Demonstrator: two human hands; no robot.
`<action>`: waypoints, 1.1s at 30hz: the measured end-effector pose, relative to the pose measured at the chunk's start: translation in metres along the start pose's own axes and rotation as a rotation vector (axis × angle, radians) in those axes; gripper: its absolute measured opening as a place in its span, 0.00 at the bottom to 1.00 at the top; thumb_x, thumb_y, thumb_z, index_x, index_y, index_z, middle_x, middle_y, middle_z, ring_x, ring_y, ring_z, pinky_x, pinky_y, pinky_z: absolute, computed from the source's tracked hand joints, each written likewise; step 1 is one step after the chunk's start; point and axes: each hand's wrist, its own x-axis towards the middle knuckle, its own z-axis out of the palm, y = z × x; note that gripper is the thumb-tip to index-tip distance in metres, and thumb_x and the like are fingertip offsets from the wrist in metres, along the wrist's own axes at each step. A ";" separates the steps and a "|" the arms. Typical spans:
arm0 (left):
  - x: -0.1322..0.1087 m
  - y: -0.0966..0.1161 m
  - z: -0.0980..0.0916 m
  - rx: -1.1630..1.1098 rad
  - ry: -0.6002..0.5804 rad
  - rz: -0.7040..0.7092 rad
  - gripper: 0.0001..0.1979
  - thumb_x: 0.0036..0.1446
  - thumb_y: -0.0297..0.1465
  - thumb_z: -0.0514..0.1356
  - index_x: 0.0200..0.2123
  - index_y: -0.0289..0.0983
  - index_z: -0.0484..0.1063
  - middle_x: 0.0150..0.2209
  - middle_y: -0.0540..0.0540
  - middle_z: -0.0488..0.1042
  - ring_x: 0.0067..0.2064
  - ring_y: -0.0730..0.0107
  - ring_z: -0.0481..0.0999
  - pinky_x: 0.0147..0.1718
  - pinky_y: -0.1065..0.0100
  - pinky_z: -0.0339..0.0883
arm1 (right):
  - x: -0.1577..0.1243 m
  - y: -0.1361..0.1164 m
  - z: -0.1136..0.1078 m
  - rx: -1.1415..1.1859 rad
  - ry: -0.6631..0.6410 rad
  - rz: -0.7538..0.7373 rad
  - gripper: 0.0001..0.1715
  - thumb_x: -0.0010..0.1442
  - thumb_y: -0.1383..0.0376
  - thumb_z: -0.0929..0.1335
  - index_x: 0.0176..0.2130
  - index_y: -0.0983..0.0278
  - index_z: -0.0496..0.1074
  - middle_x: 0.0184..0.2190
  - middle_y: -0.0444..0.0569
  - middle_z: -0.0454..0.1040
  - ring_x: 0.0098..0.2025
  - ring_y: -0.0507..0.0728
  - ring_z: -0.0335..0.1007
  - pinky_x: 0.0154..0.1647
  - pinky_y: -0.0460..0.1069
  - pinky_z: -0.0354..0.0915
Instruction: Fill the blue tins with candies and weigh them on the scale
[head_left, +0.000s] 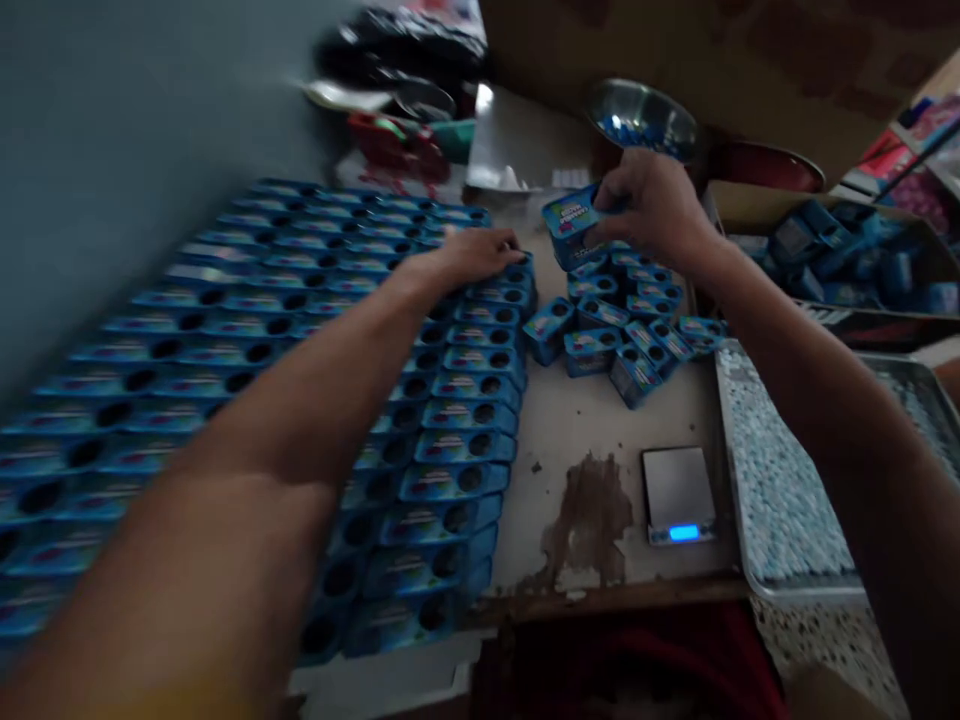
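Note:
Rows of small blue printed boxes (pixel 315 340) cover the left of the table, lying flat with round windows upward. My left hand (pixel 480 252) rests palm-down with fingers stretched flat on the far end of these rows. My right hand (pixel 649 205) is closed on one blue box (pixel 574 222), held above a loose heap of the same boxes (pixel 626 325) at the table's middle.
A small digital scale (pixel 679 495) with a lit blue display sits near the front edge. A metal tray (pixel 795 590) of small white and blue pieces lies right. A steel bowl (pixel 641 115) stands behind; a carton (pixel 847 255) of blue boxes far right.

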 end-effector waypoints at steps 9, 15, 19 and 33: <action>-0.066 0.071 -0.064 0.088 0.063 0.088 0.60 0.53 0.76 0.48 0.58 0.24 0.76 0.51 0.40 0.81 0.56 0.51 0.80 0.62 0.44 0.68 | -0.283 -0.026 -0.017 0.327 -0.198 0.285 0.13 0.56 0.56 0.83 0.30 0.61 0.83 0.28 0.44 0.72 0.30 0.51 0.68 0.32 0.49 0.59; -0.185 0.173 -0.065 0.152 0.102 0.374 0.31 0.71 0.55 0.56 0.54 0.35 0.80 0.55 0.42 0.81 0.61 0.49 0.78 0.70 0.34 0.52 | -0.357 -0.032 0.006 0.410 -0.063 0.372 0.13 0.62 0.53 0.78 0.37 0.60 0.85 0.30 0.46 0.75 0.29 0.52 0.68 0.33 0.49 0.62; -0.265 0.235 -0.022 0.100 0.034 0.398 0.17 0.65 0.35 0.68 0.56 0.41 0.78 0.55 0.42 0.82 0.57 0.48 0.81 0.70 0.38 0.58 | -0.389 -0.003 -0.014 0.326 0.003 0.358 0.18 0.66 0.49 0.75 0.45 0.59 0.83 0.32 0.47 0.76 0.33 0.56 0.72 0.39 0.52 0.69; -0.287 0.289 0.053 -0.373 -0.049 -0.168 0.26 0.57 0.34 0.71 0.58 0.41 0.74 0.57 0.43 0.82 0.59 0.53 0.82 0.61 0.54 0.74 | -0.426 0.090 0.031 -0.193 -0.415 -0.023 0.28 0.74 0.48 0.63 0.56 0.64 0.75 0.56 0.65 0.76 0.58 0.72 0.70 0.55 0.61 0.68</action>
